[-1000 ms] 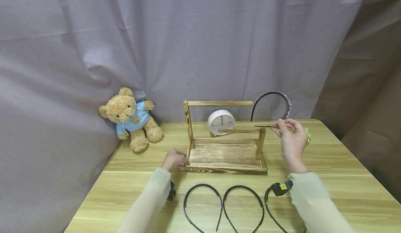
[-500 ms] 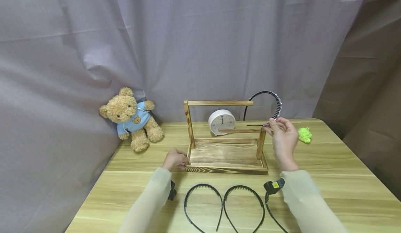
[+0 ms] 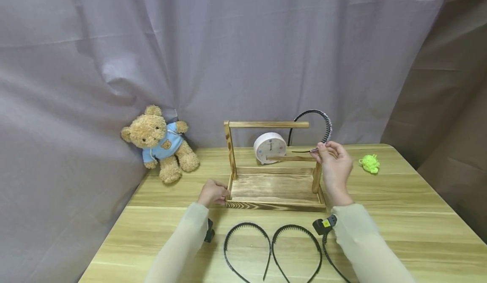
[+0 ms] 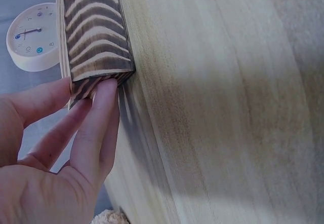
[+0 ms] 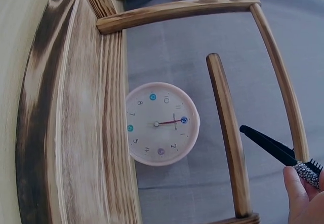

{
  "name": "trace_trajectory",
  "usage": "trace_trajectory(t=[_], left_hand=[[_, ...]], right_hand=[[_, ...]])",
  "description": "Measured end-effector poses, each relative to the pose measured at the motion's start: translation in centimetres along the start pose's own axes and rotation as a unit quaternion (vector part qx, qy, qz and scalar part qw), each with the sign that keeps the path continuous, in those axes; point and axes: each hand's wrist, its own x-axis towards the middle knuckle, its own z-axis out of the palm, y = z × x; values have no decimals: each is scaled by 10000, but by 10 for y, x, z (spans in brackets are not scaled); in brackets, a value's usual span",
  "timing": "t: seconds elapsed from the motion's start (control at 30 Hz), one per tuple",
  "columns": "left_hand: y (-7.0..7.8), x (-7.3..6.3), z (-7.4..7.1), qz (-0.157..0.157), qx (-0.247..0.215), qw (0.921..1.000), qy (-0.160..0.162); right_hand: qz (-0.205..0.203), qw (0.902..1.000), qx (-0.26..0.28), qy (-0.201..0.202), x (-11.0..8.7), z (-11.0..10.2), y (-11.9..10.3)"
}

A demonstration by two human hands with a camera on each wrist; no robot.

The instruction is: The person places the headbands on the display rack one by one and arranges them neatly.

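Observation:
A wooden rack (image 3: 274,206) with a tray base and two horizontal bars stands mid-table. My left hand (image 3: 214,193) grips the base's left end, thumb and fingers on its corner (image 4: 98,84) in the left wrist view. My right hand (image 3: 335,166) pinches a black toothed headband (image 3: 329,128) with glittery trim by one end, raised at the rack's right side. Its free end (image 5: 260,140) appears near the tip of the upper bar (image 5: 283,82) and beside the lower bar (image 5: 228,133) in the right wrist view; whether it touches either is unclear.
A round white clock (image 3: 269,148) stands behind the rack. To its left sits a teddy bear (image 3: 167,145) in a blue top. Green yarn (image 3: 369,163) lies at right. Several black headbands (image 3: 296,227) lie in front, one partly under my right sleeve.
My right hand has moved left with the headband, toward the rack's bars. The green yarn has come into full view. My left hand stays on the rack's base.

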Motion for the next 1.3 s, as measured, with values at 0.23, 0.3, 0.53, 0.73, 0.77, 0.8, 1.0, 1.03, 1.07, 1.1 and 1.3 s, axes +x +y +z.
trace_trajectory(t=[0.23,0.3,0.53,0.73,0.77,0.8,1.0,1.03,1.07,1.1,1.3], left_hand=[[1,1,0,20,102,9999,12],[1,1,0,8,105,9999,14],[1,1,-1,-29,151,9999,-18],[0,3,-1,-27,104,9999,-50],[0,3,-1,-33,93,9999,-51],[0,3,-1,-22,100,9999,-53],[0,3,0,-26,132,9999,-44],[0,3,0,-40,127,9999,-40],[0,3,0,-54,123,9999,-35],[-1,4,0,-56,126,9999,-31],[-1,4,1,-35,138,9999,11]], right_hand=[[0,10000,-74,-57,-4,7,5],[22,9999,-60,-102,-5,10,5],[82,9992,-323,-217,-8,16,11],[173,9985,-425,-311,-11,21,16],[145,9982,-476,-339,-12,22,17],[112,9979,-512,-370,-13,23,18],[49,9961,-721,-509,-18,28,20],[54,9959,-736,-518,-19,29,20],[38,9958,-748,-526,-19,30,21],[32,9957,-760,-533,-20,31,22],[41,9941,-863,-650,-22,36,26]])
